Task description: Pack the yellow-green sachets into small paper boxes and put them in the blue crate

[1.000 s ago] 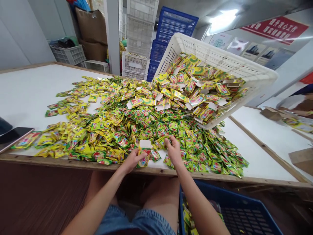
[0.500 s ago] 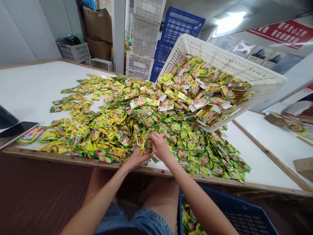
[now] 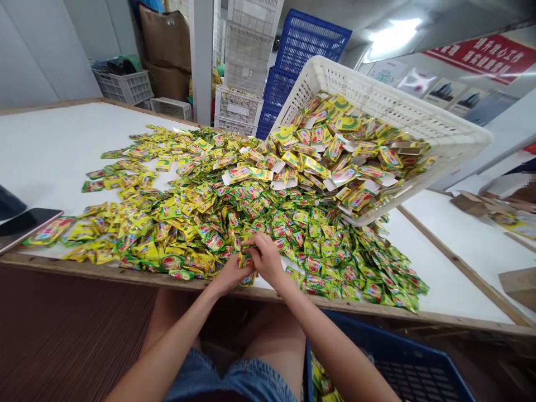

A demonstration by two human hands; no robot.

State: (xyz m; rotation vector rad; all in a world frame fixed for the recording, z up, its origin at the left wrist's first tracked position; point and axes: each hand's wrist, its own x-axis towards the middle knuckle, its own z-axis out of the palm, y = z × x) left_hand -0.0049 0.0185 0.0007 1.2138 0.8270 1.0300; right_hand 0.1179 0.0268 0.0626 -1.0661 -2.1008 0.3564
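Near the front edge of the white table, my left hand (image 3: 231, 276) is closed around a small yellow-and-red carton (image 3: 242, 260), mostly covered by the fingers. My right hand (image 3: 267, 258) meets it from the right, fingers bent and pinched at the carton's top; whatever lies between them is hidden. Around both hands spreads a heap of green and yellow sachets (image 3: 310, 240) with red pictures. Beyond them, a white plastic basket (image 3: 452, 131) tips toward me, full of small yellow cartons (image 3: 335, 149), several with white end flaps open.
A phone (image 3: 29, 226) and a dark object (image 3: 9, 202) lie at the table's left. Below the front edge, a blue crate (image 3: 422, 363) holds yellow-green packs. White crates (image 3: 238, 106) and blue crates (image 3: 312, 42) are stacked behind. A wooden strip (image 3: 456, 259) crosses the table at right.
Both hands have shifted slightly left. The right hand has moved its fingers leftward over the carton, which is now more hidden.
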